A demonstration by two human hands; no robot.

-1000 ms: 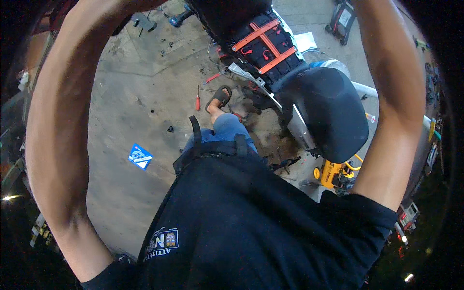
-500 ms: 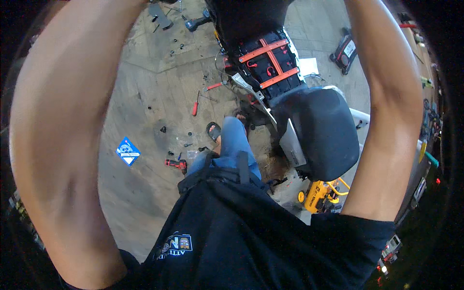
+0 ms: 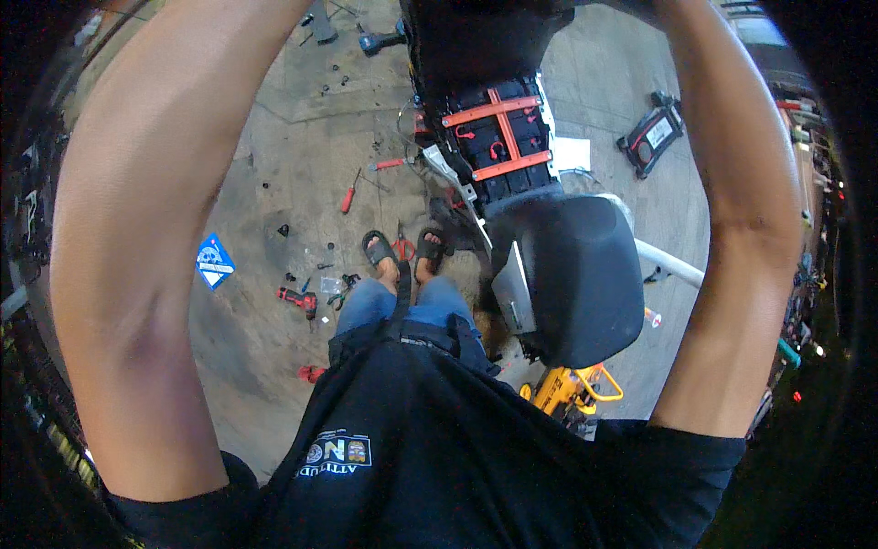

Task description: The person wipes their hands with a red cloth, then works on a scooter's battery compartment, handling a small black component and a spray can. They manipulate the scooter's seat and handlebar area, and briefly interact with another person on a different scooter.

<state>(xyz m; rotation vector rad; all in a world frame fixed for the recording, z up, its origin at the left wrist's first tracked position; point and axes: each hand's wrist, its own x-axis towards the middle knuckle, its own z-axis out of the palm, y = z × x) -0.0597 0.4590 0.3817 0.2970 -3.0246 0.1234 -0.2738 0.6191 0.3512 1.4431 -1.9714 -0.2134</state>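
Both my arms reach up past the top edge, one on each side, and my hands lie out of the picture. Between the forearms stands a scooter-like machine with a dark padded seat [image 3: 572,274]. Ahead of the seat is an opened black bay [image 3: 471,146], crossed by an orange-red metal frame [image 3: 508,135] with red leads beside it. A large black body part [image 3: 489,41] rises beyond the bay to the top edge, nearest to where my arms lead. Whether my hands touch it is hidden.
On the floor lie a red screwdriver [image 3: 347,199], red-handled pliers [image 3: 403,245] between my feet, a red-black power drill [image 3: 298,300], a blue drill [image 3: 380,40] and a blue card [image 3: 215,263]. A black-red device [image 3: 654,137] sits right; a yellow machine [image 3: 558,392] stands behind the seat.
My view and body have shifted, so the scooter-like machine sits slightly further left. Both my feet now show, with the pliers between them. My arms remain raised.
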